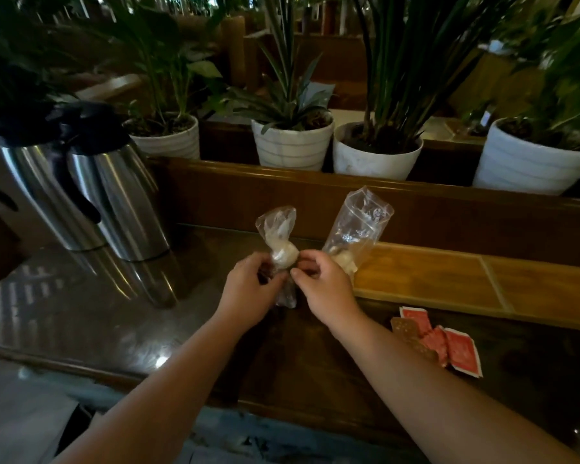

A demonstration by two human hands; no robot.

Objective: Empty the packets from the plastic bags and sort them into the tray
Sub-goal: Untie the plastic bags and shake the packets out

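Observation:
Two clear plastic bags stand up over the dark table. The left bag [279,236] is twisted shut at its neck, with pale packets inside. My left hand [250,293] pinches its lower part and my right hand [322,289] pinches the twist. The right bag [357,226] is open at the top, holds something pale at the bottom, and rises from behind my right hand. A wooden tray [426,279] with a divider lies to the right. Several red packets [449,346] and a brown one [404,328] lie loose on the table in front of it.
Two steel thermos jugs [91,195] stand at the left on the glossy table [98,313]. White pots with plants [292,142] line a wooden ledge behind. The table's front edge runs below my forearms.

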